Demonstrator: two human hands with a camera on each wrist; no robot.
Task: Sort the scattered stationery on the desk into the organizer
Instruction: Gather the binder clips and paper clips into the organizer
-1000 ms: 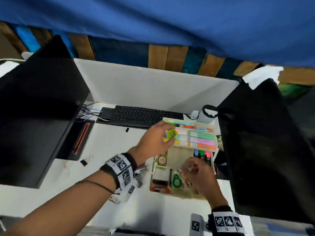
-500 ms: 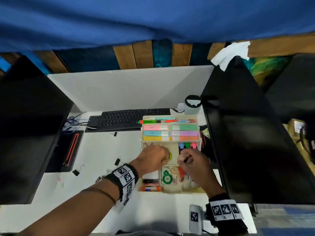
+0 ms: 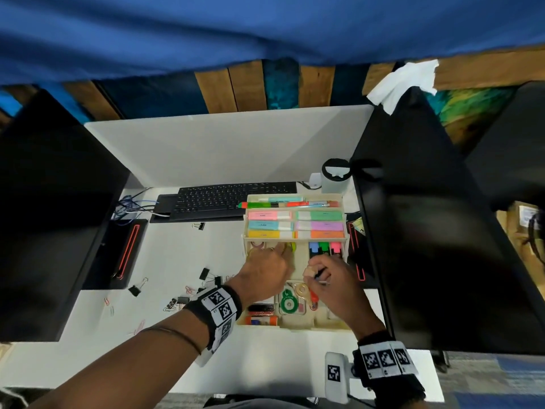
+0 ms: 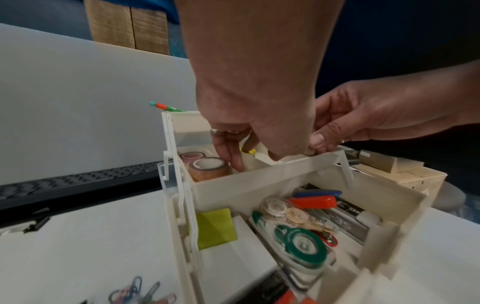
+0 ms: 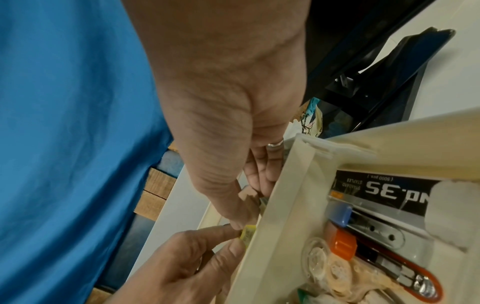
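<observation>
A cream tiered organizer (image 3: pixel 295 327) stands at the right of the white desk. My left hand (image 3: pixel 284 249) reaches into its middle tier and pinches a small yellow-green tape roll (image 4: pixel 249 151) beside two tape rolls (image 4: pixel 209 167) that lie there. In the right wrist view the left hand (image 5: pixel 241 232) holds that yellow roll (image 5: pixel 248 234) against the tier wall (image 5: pixel 272 205). My right hand (image 3: pixel 311 271) hovers over the same tier and pinches a small beige piece (image 5: pixel 248 195) between thumb and fingers. What the beige piece is I cannot tell.
Black binder clips (image 3: pixel 204 273) and coloured paper clips (image 3: pixel 138 327) lie scattered left of the organizer. A black keyboard (image 3: pixel 233 196) sits behind. Dark monitors stand at the left (image 3: pixel 53 202) and right (image 3: pixel 442 246). The lower tier holds a green correction tape (image 3: pixel 287 302) and a glue stick (image 3: pixel 261 321).
My left hand has carried the yellow-green roll from over the sticky-note tier down into the middle tier. My right hand has stayed by that tier, holding the beige piece.
</observation>
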